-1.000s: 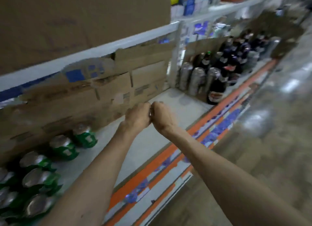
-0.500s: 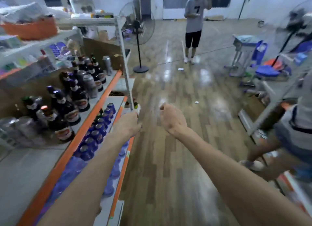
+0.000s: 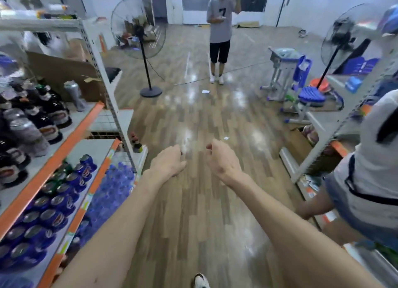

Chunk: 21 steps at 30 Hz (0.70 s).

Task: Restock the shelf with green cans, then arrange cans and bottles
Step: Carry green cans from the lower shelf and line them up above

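I face down the aisle, away from the shelf. My left hand (image 3: 167,164) and my right hand (image 3: 221,159) are held out over the wooden floor, a little apart, fingers curled, holding nothing. The shelf unit (image 3: 64,141) runs along the left. Its upper level carries dark bottles (image 3: 46,115) and grey cans (image 3: 74,95). The level below holds blue cans (image 3: 51,203) with a few green cans (image 3: 62,171) among them. Blue bottle caps (image 3: 109,191) fill the lowest level.
A person in a grey shirt (image 3: 220,29) stands ahead in the aisle. Another person (image 3: 366,191) bends at the right, beside a second shelf (image 3: 318,156). Two standing fans (image 3: 140,36) (image 3: 338,42) and a small desk (image 3: 284,72) lie further off.
My view has swung from the shelf with green cans to the open aisle. My hands, first touching knuckle to knuckle, have drifted apart.
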Each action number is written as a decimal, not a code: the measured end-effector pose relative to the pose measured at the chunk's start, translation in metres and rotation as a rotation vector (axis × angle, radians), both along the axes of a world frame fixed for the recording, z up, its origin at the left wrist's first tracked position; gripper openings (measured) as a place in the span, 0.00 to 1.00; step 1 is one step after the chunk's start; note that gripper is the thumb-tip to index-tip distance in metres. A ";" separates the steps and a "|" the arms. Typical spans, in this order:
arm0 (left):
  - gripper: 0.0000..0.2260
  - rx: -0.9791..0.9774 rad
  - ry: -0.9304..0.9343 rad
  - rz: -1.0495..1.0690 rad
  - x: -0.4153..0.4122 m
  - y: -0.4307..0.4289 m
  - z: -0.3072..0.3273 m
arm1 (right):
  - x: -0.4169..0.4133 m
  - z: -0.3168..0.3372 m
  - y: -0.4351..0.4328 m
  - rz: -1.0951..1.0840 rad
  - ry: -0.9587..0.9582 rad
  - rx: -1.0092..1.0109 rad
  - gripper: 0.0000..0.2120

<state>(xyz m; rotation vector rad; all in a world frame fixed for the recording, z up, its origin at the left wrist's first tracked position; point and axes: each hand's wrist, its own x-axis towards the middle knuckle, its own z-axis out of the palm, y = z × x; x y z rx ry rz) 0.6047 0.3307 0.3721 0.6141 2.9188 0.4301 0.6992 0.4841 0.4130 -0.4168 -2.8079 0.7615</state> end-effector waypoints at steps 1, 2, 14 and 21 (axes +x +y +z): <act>0.16 0.004 -0.002 0.004 -0.020 0.014 -0.003 | -0.019 -0.004 0.013 0.006 -0.009 0.005 0.11; 0.16 0.013 -0.011 0.011 -0.041 0.028 -0.005 | -0.039 -0.007 0.026 0.013 -0.026 0.011 0.11; 0.17 0.110 -0.028 0.158 -0.233 0.078 -0.007 | -0.274 -0.012 0.083 0.205 -0.095 0.010 0.12; 0.21 0.128 -0.106 0.441 -0.335 0.042 -0.036 | -0.436 -0.045 0.051 0.516 -0.132 0.038 0.13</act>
